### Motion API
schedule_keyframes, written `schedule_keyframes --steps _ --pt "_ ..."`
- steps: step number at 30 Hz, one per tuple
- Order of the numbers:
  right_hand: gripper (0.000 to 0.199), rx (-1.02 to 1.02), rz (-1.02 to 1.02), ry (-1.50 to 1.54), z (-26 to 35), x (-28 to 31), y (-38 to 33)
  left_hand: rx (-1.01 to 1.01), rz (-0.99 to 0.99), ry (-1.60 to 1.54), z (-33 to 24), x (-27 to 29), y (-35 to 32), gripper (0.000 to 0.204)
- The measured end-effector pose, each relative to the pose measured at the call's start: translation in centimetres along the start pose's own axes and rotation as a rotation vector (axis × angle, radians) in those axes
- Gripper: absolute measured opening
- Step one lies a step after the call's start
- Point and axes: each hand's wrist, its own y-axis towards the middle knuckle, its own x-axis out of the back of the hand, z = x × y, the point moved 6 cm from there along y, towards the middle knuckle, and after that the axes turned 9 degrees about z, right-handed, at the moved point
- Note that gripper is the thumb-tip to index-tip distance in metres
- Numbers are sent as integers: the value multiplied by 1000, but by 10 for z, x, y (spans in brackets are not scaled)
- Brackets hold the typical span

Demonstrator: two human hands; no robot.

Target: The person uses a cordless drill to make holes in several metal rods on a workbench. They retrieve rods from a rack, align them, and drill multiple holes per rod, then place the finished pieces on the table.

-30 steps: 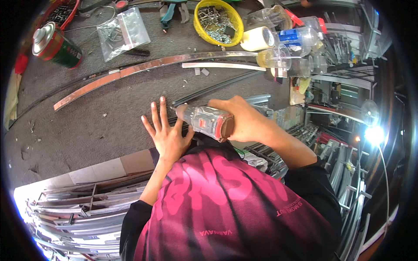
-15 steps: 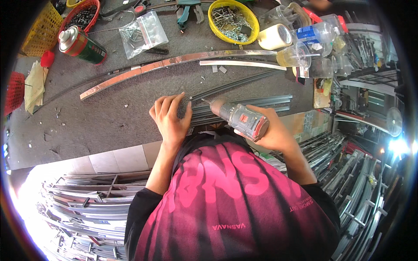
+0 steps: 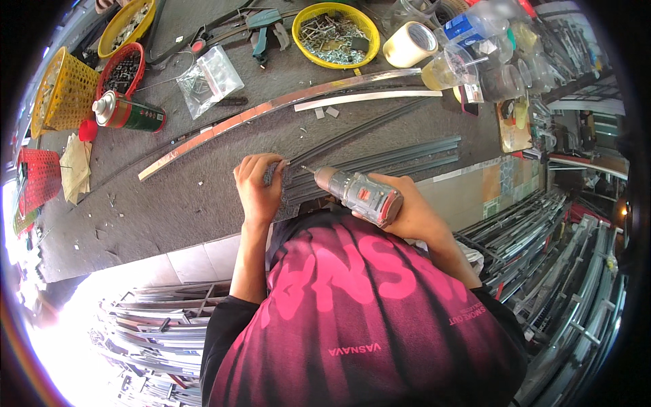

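Note:
My right hand (image 3: 415,209) grips a grey and red cordless drill (image 3: 359,195) by its handle. The drill's thin bit points left, toward the end of a dark metal strip (image 3: 359,132), with a small gap between them. At that end my left hand (image 3: 256,184) is closed, thumb and forefinger pinched by a small pale spot; what they hold is too small to make out. Several grey metal profiles (image 3: 420,154) lie side by side beneath the drill, at the near edge of the dark worktable (image 3: 156,220).
Beyond my hands lie a long curved shiny strip (image 3: 264,108) and a white strip (image 3: 366,99). Farther back are a yellow basket of screws (image 3: 337,34), a bag of screws (image 3: 210,81), a spray can (image 3: 132,112), a tape roll (image 3: 410,45) and plastic cups (image 3: 449,68). Metal bars (image 3: 169,325) are stacked below.
The whole view has shifted. My left fingers, spread apart before, have drawn together into a pinch by the strip's end. The drill is still in my right hand, its bit pointing left.

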Motion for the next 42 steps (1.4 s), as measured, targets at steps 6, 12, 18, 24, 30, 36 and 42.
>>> schedule_keyframes --steps 6,12,18,24,30,36,42 --pt "46 102 -4 12 -1 8 -10 250 97 -585 19 -1 -27 13" --pt "35 109 111 -27 11 14 -12 494 145 -1291 28 -38 -68 15" --pt "40 138 136 7 19 16 -12 497 132 -1671 21 -57 -85 15" --pt "48 138 145 -1 14 15 -11 527 96 -1803 23 -60 -91 16" --pt "60 210 156 -34 18 14 -14 444 116 -1785 25 -61 -92 17" --pt "64 253 184 -141 17 11 -16 383 201 -1729 23 -62 -95 18" --pt "51 210 196 -99 12 12 -19 421 199 -1719 22 -69 -101 10"
